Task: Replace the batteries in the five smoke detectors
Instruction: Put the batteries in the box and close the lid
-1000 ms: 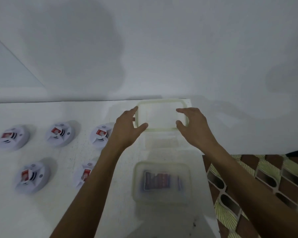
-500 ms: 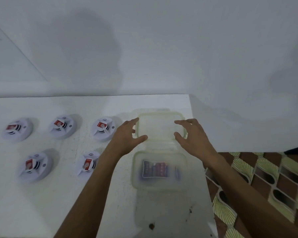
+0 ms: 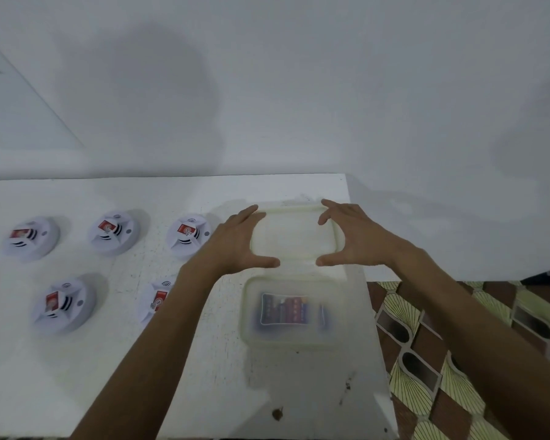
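Five white round smoke detectors with red labels lie on the white table: three in a back row and two in front, the last partly hidden by my left forearm. A translucent container near the table's right edge holds a pack of batteries. Just behind it is the container's translucent lid. My left hand holds the lid's left end and my right hand its right end, thumbs on the near edge and fingers on the far edge.
A plain white wall rises behind the table. The table's right edge runs just beside the container, with a patterned tile floor below. A small dark speck lies near the front edge.
Both hands have brought the lid down from the air to table level just behind the container, keeping the same hold on its two ends.
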The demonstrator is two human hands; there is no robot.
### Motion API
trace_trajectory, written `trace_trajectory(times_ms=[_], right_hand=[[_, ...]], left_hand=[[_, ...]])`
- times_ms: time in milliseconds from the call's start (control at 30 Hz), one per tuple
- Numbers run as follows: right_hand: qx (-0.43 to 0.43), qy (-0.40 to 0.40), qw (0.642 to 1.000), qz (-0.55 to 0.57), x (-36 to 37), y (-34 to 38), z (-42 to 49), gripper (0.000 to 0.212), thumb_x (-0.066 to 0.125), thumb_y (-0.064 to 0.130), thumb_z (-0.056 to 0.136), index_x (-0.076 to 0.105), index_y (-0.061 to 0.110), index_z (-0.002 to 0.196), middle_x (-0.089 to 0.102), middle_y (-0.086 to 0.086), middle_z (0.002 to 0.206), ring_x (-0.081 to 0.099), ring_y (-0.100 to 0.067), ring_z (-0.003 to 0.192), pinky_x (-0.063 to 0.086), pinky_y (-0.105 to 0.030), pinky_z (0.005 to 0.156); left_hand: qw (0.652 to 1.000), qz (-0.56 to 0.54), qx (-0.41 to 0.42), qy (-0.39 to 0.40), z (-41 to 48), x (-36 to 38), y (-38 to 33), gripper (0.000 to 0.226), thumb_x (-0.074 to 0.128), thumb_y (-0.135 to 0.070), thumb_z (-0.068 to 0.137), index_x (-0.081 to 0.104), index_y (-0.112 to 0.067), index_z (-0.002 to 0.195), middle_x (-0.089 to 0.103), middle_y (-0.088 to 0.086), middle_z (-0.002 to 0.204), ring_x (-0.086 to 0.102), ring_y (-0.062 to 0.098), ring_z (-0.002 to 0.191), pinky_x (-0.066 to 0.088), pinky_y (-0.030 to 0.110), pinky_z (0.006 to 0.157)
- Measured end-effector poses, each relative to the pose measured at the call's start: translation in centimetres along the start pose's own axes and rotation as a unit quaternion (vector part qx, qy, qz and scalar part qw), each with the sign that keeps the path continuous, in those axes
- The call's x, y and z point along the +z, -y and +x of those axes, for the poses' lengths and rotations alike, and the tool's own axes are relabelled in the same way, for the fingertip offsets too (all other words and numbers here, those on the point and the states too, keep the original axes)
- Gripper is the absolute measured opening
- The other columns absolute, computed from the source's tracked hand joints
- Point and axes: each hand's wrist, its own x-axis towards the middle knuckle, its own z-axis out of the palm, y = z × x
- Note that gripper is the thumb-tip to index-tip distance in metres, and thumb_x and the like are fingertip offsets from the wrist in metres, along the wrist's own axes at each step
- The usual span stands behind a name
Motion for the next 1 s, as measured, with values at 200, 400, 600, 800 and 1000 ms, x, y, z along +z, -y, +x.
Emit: trace_trajectory(times_ms=[200, 400, 600, 800, 1000], right_hand=[[-0.026, 0.046, 0.997, -0.047, -0.2, 0.0, 1.1, 0.086, 0.080, 0.060, 0.063, 0.033, 0.034, 0.130, 0.008, 0.014, 0.160, 0.009, -0.015, 0.144, 0.025, -0.035, 0.111], [-0.053, 0.015, 0.997, -0.061, 0.7, -0.5, 2.3, 0.081, 0.083, 0.054, 0.058, 0.032, 0.032, 0.117, 0.029, 0.010, 0.142, 0.032, -0.025, 0.120, 0.036, -0.032, 0.093], [-0.068, 0.011, 0.994, -0.088, 0.8, -0.3, 2.9, 0.080, 0.082, 0.050, 0.057, 0.032, 0.029, 0.116, 0.029, 0.008, 0.128, 0.032, -0.021, 0.105, 0.042, -0.035, 0.090], [-0.026, 0.022, 0.999, -0.001, 0.9, -1.0, 1.7, 0.083, 0.081, 0.062, 0.061, 0.035, 0.041, 0.127, 0.012, 0.014, 0.158, 0.015, -0.019, 0.141, 0.027, -0.036, 0.108], [0.043, -0.071, 0.992, 0.099, 2.2, -1.0, -0.3, 0.069, 0.074, 0.059, 0.072, 0.043, 0.052, 0.133, 0.022, 0.010, 0.154, 0.018, -0.018, 0.140, 0.024, -0.032, 0.106]], left_hand=[[0.999, 0.001, 0.028, 0.023, 0.8, -0.5, 0.4, 0.106, 0.079, -0.062, 0.058, 0.026, -0.025, 0.142, 0.016, -0.007, 0.157, 0.019, 0.020, 0.140, 0.026, 0.046, 0.111], [0.998, -0.009, 0.054, 0.018, 2.3, -0.4, 0.7, 0.103, 0.075, -0.064, 0.047, 0.029, -0.027, 0.132, 0.035, -0.006, 0.136, 0.034, 0.016, 0.116, 0.038, 0.039, 0.097], [0.998, -0.003, 0.064, 0.021, 3.2, 0.1, 0.9, 0.104, 0.077, -0.059, 0.047, 0.026, -0.027, 0.133, 0.033, -0.005, 0.131, 0.036, 0.015, 0.111, 0.037, 0.040, 0.097], [0.996, -0.071, 0.050, 0.016, 2.0, 0.2, 1.7, 0.116, 0.072, -0.073, 0.048, 0.018, -0.034, 0.144, 0.024, -0.008, 0.150, 0.022, 0.017, 0.133, 0.026, 0.044, 0.109], [0.987, -0.134, -0.013, -0.084, 0.3, 0.9, 2.3, 0.098, 0.068, -0.074, 0.057, 0.032, -0.036, 0.140, 0.030, -0.004, 0.147, 0.039, 0.016, 0.125, 0.039, 0.045, 0.103]])
